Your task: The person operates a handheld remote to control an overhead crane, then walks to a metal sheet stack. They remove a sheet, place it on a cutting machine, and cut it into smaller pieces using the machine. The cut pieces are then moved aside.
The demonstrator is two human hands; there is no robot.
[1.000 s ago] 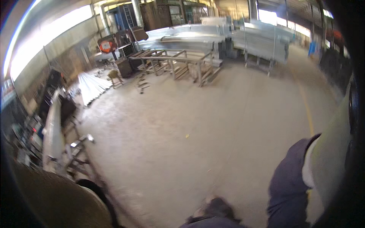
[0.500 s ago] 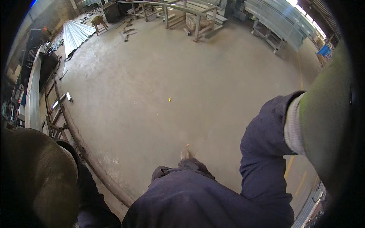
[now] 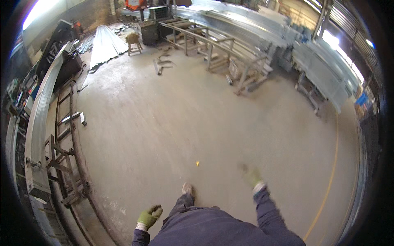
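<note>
My left hand (image 3: 149, 217), in a green work glove with darker fingertips, hangs low beside my body above the concrete floor (image 3: 172, 119). Its fingers are loosely bent and apart, and nothing shows in them. My right hand (image 3: 252, 176), gloved the same way, is out in front to the right over the floor, touching nothing that I can see. Motion smears its fingers. Between the two hands, farther ahead, a small yellow scrap (image 3: 197, 163) lies on the floor. One shoe (image 3: 187, 188) shows just ahead of my dark jacket.
Long metal profiles (image 3: 39, 139) run along the left, beside a rusty frame (image 3: 67, 164). Ahead stand a metal rack (image 3: 209, 43), a small stool (image 3: 133, 43) and pale sheets (image 3: 106, 45). Stacked panels (image 3: 324, 69) rest on a trolley at right, near a yellow floor line (image 3: 330, 180).
Both gloved hands, large and close to the camera before, have dropped down and away. The view has tilted up, showing more of the workshop ahead.
</note>
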